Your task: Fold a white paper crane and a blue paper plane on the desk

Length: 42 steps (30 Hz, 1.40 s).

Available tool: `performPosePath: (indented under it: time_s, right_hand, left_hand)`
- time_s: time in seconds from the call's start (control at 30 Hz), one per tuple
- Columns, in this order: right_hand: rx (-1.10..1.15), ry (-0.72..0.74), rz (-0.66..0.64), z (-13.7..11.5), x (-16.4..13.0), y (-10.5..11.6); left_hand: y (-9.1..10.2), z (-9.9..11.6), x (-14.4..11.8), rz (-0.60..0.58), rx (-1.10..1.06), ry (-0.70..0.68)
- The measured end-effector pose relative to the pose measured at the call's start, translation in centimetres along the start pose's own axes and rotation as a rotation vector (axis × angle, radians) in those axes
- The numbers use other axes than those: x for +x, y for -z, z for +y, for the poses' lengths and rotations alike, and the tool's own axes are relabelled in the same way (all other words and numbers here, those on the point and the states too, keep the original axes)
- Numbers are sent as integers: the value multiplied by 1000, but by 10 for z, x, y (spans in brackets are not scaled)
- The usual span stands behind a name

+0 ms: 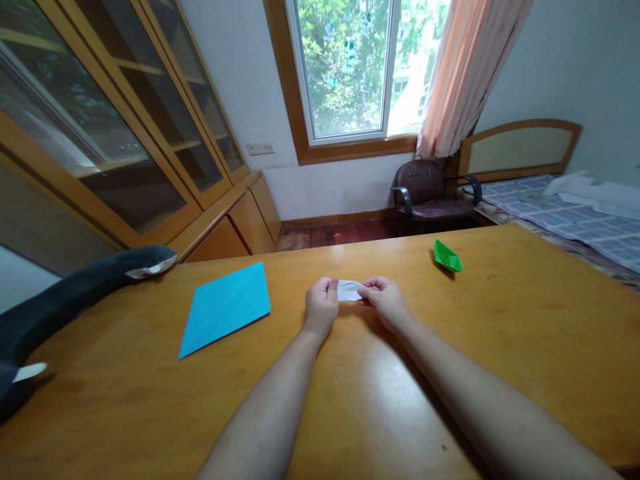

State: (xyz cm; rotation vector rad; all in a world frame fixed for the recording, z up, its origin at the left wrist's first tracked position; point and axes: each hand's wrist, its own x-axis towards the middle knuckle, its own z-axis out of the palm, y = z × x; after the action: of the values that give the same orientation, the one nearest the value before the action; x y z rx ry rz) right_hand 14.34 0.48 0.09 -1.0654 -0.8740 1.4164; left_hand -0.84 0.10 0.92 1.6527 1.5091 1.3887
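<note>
Both hands pinch a small white paper [349,290] at frame centre, just above the desk [525,313]: left hand [321,305] and right hand [384,300] each closed on an end. Keeping edges aligned and creasing firmly should help.

One view only, from a camera worn on the person's head. It looks forward and down across a wooden table [525,347], whose near edge runs out of frame at the bottom and whose far edge crosses the upper middle of the picture. Both forearms enter from the bottom edge; the left hand [321,305] and right hand [385,300] sit near the centre, close to the lens. The wide lens bends straight lines: the cabinet [125,133] at left leans outward. Beyond the far edge the view faces a window [350,67], with a chair [430,193] below it. No second view exists, so nothing is shared.
</note>
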Motion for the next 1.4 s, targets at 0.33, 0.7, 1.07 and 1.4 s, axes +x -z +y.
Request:
performPosePath:
  time_s: [0.33,0.7,1.07,1.4]
  right_hand:
    - [-123,23,21,-1,0,3]
    - [-190,9,-78,1,0,4]
    - [-224,31,-17,0,5,13]
    - [-155,9,-26,-2,5,15]
  left_hand:
    - [-6,-16,2,-153,-346,213]
    - [-9,-13,1,-169,-431,252]
    - [-8,-27,4,-179,-736,486]
    - [-1,-19,3,-256,-567,447]
